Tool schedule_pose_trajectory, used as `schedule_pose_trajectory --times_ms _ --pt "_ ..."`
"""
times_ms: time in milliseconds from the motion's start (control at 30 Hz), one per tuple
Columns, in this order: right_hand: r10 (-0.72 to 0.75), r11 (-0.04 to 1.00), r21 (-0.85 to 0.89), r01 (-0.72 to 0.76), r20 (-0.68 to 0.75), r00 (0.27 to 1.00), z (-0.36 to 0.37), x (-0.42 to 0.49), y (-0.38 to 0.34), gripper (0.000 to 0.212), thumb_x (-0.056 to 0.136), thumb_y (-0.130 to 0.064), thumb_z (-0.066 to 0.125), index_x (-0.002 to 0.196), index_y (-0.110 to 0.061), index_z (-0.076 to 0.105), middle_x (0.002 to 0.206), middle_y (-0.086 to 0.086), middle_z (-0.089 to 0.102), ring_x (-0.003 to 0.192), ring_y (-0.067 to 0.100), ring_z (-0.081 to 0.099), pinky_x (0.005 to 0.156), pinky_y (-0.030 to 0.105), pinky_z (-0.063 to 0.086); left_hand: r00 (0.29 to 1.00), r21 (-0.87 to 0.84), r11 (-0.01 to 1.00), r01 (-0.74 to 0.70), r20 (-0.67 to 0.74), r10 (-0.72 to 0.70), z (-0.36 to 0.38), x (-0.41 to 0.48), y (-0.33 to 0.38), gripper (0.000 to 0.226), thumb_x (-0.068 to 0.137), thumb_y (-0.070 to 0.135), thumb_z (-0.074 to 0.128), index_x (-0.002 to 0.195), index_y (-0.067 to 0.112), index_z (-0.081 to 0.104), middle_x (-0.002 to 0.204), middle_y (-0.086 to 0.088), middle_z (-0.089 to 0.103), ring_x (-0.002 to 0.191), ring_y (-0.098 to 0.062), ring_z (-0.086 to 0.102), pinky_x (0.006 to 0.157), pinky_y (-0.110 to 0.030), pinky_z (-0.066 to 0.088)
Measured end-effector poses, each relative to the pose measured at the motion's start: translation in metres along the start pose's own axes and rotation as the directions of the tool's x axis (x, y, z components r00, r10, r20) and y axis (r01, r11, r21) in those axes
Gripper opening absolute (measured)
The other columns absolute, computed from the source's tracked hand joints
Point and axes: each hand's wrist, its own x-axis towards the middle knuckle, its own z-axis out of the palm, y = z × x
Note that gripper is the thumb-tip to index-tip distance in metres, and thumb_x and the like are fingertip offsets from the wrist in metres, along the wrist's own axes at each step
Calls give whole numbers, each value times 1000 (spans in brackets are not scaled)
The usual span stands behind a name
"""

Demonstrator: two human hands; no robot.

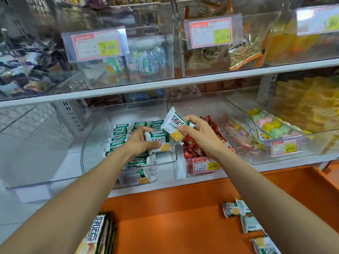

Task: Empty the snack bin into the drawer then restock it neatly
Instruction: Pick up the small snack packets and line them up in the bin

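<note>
A clear plastic snack bin [95, 162] on the lower shelf holds rows of green-and-white snack packets [119, 134] standing on edge. My left hand [139, 142] reaches into the bin and grips one packet [161, 143] lying over the rows. My right hand [198, 132] pinches another green-and-white packet [174, 125] just above the bin's right side. Below, the orange drawer [174, 217] holds a stack of the same packets [99, 233] at its front left and a few loose packets [245, 220] at the right, partly hidden by my right forearm.
A neighbouring bin of red-wrapped sweets [194, 145] sits right of the snack bin, then a bin of pastel sweets [269, 125]. The upper shelf [165, 83] carries more clear bins with price tags [96, 45]. Grey floor lies to the left.
</note>
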Motion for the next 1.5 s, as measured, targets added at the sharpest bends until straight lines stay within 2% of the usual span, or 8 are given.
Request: schedule_pose_trajectory --times_ms 233,667,800,933,1067,1267,1400,1500 --pt "39 969 243 -53 59 997 -10 5 21 7 92 -15 61 85 -17 60 93 5 72 81 14 65 81 29 46 996 92 995 -33 83 26 1 11 -9 56 73 21 81 123 21 54 146 3 38 125 -13 37 95 -27 32" --pt "52 937 336 -93 129 990 -13 -1 16 8 88 -6 64 88 -13 59 95 9 72 73 7 65 63 12 48 999 159 987 9 45 -16 3 13 -5 55 47 32 88 93 29 59 130 -7 55 121 -36 50 100 -47 43" --pt "77 907 404 -120 121 990 -14 2 17 9 87 -6 65 88 -14 62 96 10 71 74 8 66 64 13 49 998 241 970 -11 61 -4 9 13 -9 48 63 17 88 89 28 50 120 -13 56 108 -34 54 85 -36 45" --pt "83 896 423 -133 135 987 -14 2 19 8 86 -8 66 89 -13 61 97 10 72 78 10 67 66 14 50 992 418 904 -93 114 49 11 17 -16 49 64 21 89 92 24 49 110 -4 54 105 -25 53 82 -32 44" --pt "83 894 429 -130 128 988 -15 2 19 10 86 -6 66 87 -15 61 96 8 73 77 9 67 66 13 50 975 716 663 -220 141 171 10 18 -6 48 64 37 87 95 20 55 100 0 50 92 -18 47 71 -28 34" --pt "93 888 437 -144 135 986 -14 4 23 11 86 -7 67 91 -13 59 98 10 73 82 14 67 69 16 52 989 815 562 -141 139 46 15 24 -1 49 60 43 88 88 23 52 89 6 55 87 -19 54 73 -31 45" --pt "100 883 446 -148 129 987 -15 4 21 11 86 -7 66 89 -14 59 99 11 73 82 14 67 68 16 52 967 616 756 -223 236 93 13 21 -2 70 60 41 88 119 25 54 114 -1 61 100 -22 58 88 -39 50" --pt "98 888 436 -147 133 986 -15 4 21 10 86 -8 67 89 -14 60 100 11 73 83 14 67 69 16 52 961 590 761 -269 215 173 2 16 0 32 67 30 86 93 24 67 89 1 63 78 -18 59 72 -32 49"
